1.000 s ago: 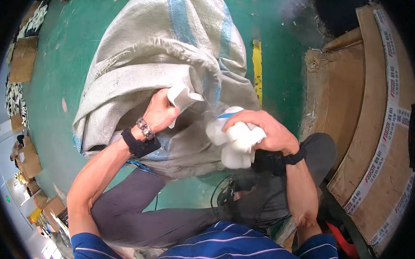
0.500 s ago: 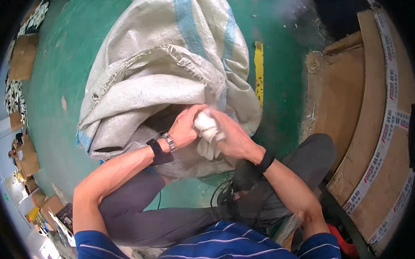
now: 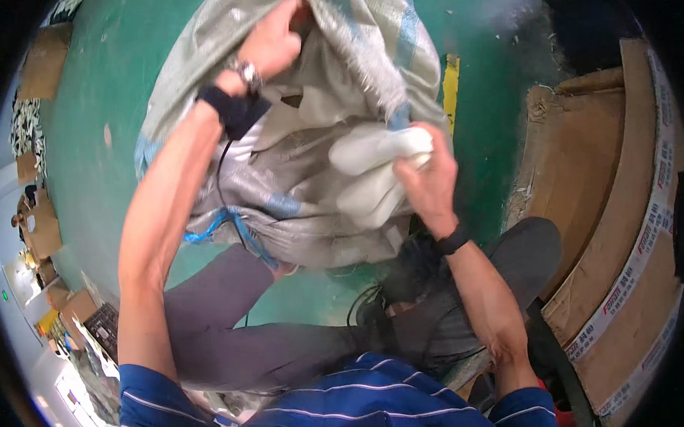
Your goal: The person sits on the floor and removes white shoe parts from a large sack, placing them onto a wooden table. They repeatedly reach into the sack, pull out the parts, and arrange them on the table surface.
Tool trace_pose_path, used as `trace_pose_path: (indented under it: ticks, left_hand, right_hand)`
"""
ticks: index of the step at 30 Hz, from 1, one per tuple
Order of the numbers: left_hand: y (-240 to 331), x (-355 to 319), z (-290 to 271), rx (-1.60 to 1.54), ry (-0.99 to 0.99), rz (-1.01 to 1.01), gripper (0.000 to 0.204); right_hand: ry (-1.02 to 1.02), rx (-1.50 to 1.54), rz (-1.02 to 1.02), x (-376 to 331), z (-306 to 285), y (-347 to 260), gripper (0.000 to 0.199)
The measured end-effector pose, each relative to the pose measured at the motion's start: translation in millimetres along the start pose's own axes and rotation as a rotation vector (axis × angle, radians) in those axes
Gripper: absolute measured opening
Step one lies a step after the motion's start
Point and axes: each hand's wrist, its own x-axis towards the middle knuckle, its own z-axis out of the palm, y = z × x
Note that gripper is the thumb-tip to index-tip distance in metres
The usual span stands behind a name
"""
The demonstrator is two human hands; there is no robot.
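Observation:
A large white woven sack point(image 3: 296, 246) with blue stripes and a frayed rim lies in front of my legs, its mouth open toward me. At its far rim is my left hand point(image 3: 273, 42), fingers curled over the edge and raising it. My right hand point(image 3: 433, 179) grips a bundle of soft white sock-like pieces point(image 3: 370, 154) at one end. Their rounded ends point left over the sack's mouth. Motion blurs the bundle, so I cannot tell exactly what it is. More white cloth point(image 3: 247, 139) shows inside the sack beneath my left wrist.
Cardboard boxes point(image 3: 577, 154) with printed tape stand at the right. Blue cord point(image 3: 232, 223) hangs by the sack's near edge. A yellow strip point(image 3: 451, 93) marks the green floor point(image 3: 94, 182). Further boxes point(image 3: 46, 60) and stacked goods line the far left, where another person point(image 3: 22, 210) is partly visible.
My left hand has left the white bundle, moved up and away and taken the sack's rim, opening its mouth wider. My right hand has carried the bundle slightly right and up.

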Motion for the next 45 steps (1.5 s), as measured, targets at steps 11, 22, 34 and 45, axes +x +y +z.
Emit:
trace_pose_path:
  ticks: [11,22,34,45]
  left_hand:
    - [-69.6,-113.6,106.0,0.781,-0.45,-0.105,0.071]
    - [-87.3,-111.0,122.5,0.848,-0.375,-0.044,0.074]
    - [74.6,-40.8,24.8,0.449,-0.881,-0.275,0.042]
    - [89.5,-44.3,-17.4,0.316,-0.584,-0.322,0.042]
  right_hand:
    - [0.005,-0.2,-0.009,13.5,-18.0,3.4,0.049]
    - [0.003,-0.195,-0.022,7.0,-13.8,-9.1,0.047]
    - [-0.023,-0.126,0.019,-14.1,-51.3,-122.8,0.044]
    - [0.055,-0.021,-0.12,-36.4,-112.2,-226.0,0.045]
